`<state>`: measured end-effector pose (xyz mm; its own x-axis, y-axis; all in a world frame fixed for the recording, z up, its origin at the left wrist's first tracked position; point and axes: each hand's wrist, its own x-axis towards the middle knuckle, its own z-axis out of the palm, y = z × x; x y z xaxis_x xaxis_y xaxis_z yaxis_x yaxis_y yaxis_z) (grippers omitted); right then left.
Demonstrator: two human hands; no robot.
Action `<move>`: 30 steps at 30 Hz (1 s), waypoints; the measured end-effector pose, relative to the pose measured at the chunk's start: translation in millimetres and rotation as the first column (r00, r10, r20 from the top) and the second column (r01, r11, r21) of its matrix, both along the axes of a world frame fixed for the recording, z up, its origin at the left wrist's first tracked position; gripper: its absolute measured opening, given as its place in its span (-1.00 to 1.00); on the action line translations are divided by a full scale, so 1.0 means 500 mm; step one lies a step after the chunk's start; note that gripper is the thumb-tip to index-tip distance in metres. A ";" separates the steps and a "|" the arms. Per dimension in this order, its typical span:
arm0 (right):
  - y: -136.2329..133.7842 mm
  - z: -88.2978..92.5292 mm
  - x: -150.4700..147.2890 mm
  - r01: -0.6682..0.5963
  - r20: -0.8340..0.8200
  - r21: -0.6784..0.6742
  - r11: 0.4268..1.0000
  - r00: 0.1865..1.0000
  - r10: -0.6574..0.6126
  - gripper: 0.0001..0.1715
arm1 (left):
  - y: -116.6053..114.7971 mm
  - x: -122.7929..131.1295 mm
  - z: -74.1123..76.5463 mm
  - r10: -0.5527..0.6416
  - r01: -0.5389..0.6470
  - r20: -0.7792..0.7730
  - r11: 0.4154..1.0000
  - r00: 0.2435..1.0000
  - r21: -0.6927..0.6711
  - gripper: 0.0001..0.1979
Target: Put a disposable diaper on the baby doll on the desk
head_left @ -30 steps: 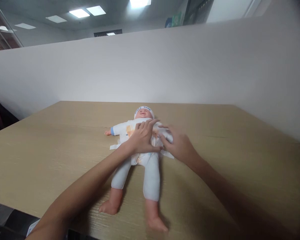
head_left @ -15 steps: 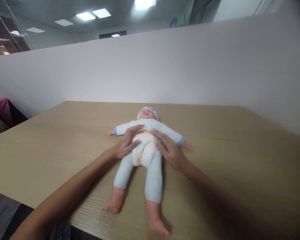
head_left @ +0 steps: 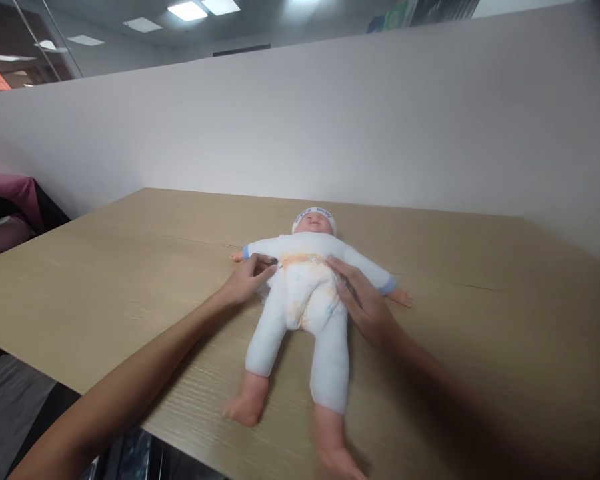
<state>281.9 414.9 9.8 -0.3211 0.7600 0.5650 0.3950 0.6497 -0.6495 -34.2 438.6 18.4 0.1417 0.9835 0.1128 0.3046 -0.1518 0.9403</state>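
Pale bench (head_left: 105, 280) bore a supine baby doll (head_left: 313, 244) wearing a diaper (head_left: 305, 293). My right hand (head_left: 367, 303) lay spread at its waist; opposite, whether my left hand (head_left: 247, 280) pinched, I could not tell. Diaper judged light, soft, best held by its side edges.

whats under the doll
The doll lies on the tabletop, whose wood-toned surface shows between its legs and around it. Whatever is directly beneath its back is covered by its body and cannot be seen.

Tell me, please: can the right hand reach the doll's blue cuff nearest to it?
Likely yes: the right hand is at the diaper, close to that blue cuff, with nothing visible blocking the way.
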 end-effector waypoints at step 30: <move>0.005 -0.011 0.005 0.041 0.075 0.107 0.993 0.996 -0.049 -0.46 | 0.041 -0.004 -0.021 -0.017 0.075 0.254 0.973 0.967 -0.219 -0.45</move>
